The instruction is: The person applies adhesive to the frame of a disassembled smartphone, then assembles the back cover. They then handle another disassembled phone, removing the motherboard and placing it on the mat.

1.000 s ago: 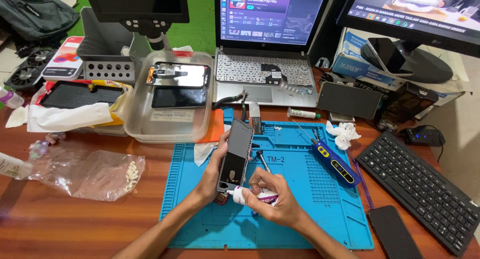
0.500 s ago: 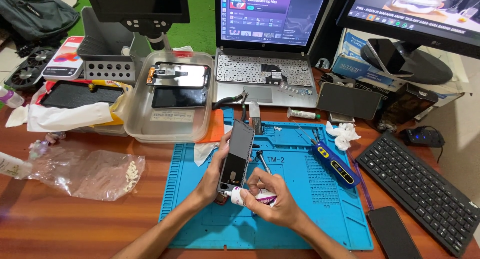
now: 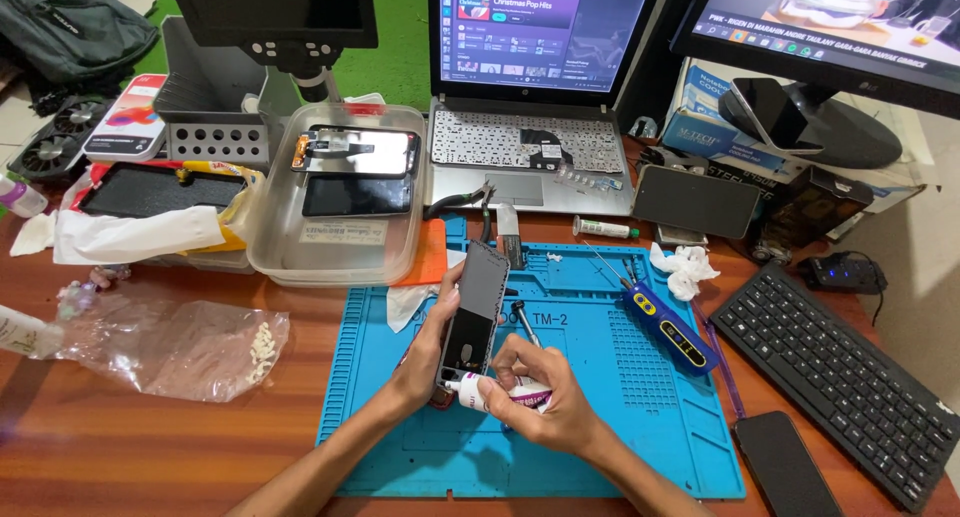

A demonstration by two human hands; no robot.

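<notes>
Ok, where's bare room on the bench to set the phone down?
Bare blue mat between the right hand and the blue-yellow screwdriver; bare wood below the plastic bag. Crowded between the clear box and laptop.

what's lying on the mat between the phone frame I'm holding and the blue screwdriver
In the head view, a small screwdriver lies on the blue mat between the phone frame and the blue screwdriver; otherwise bare mat.

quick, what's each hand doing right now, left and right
Left hand: closed on the dark phone frame, holding it tilted above the blue mat.
Right hand: closed on a small white tube, nozzle at the frame's lower end.
</notes>
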